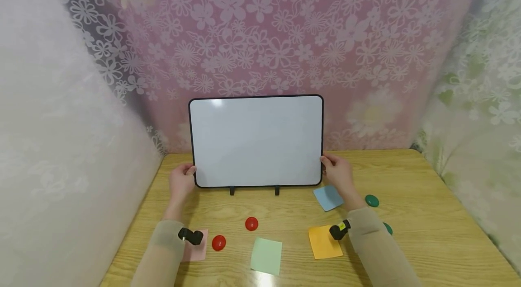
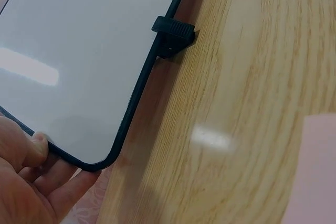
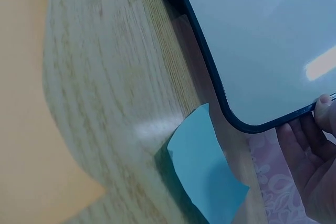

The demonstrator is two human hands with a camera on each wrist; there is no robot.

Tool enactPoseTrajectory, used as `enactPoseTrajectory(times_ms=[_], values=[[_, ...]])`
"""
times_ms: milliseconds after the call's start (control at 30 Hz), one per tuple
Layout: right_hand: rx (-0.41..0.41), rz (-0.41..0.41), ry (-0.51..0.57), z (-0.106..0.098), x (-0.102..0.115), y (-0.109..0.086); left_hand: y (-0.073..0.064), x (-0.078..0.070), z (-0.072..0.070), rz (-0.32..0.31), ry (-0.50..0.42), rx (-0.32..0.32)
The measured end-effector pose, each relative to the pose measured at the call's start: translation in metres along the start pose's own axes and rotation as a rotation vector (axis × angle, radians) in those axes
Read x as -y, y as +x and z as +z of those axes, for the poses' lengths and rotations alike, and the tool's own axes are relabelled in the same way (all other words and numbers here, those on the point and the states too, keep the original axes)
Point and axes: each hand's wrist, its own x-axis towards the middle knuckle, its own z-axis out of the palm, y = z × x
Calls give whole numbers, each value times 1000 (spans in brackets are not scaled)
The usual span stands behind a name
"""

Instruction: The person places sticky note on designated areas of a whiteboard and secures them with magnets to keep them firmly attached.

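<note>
A whiteboard [image 1: 256, 140] with a black frame stands upright, its lower edge resting on two black stand feet [image 1: 232, 190]. My left hand [image 1: 182, 181] grips the board's left edge near the bottom corner, thumb on the front and fingers behind. On the opposite side my right hand [image 1: 338, 173] holds the right edge the same way, a little higher. The left wrist view shows one stand foot [image 2: 174, 35] hooked over the lower frame. Below the right hand lies a blue sticky note [image 1: 328, 198], its edges curling up in the right wrist view. The stand's back is hidden behind the board.
On the wooden table [image 1: 427, 214] lie a pink note [image 1: 197, 251], a green note [image 1: 266, 255] and an orange note [image 1: 324, 244]. Red discs [image 1: 251, 223] sit at the middle front, green discs [image 1: 372, 200] by the right forearm. Flowered curtains [image 1: 277, 29] hang behind and beside the table.
</note>
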Motion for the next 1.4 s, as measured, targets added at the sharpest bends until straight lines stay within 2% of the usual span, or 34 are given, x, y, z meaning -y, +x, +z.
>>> enactPoseTrajectory(times_ms=[167,633,833,967,1133,1400], values=[[-8,-13,5,-2,-3,0,-1,-1,-2,7,-6,36],[-20,-32,-5,-5,-1,-2,1,0,-3,7,-31,54],[31,-13,20,-5,-1,0,4,3,-9,-30,-111,144],[81,-5,40,-7,-1,0,3,5,-16,-11,-122,215],[123,0,78,-8,-2,-1,-9,9,-29,58,-58,262],[177,-37,102,-13,-4,-5,-40,15,-48,83,2,342]])
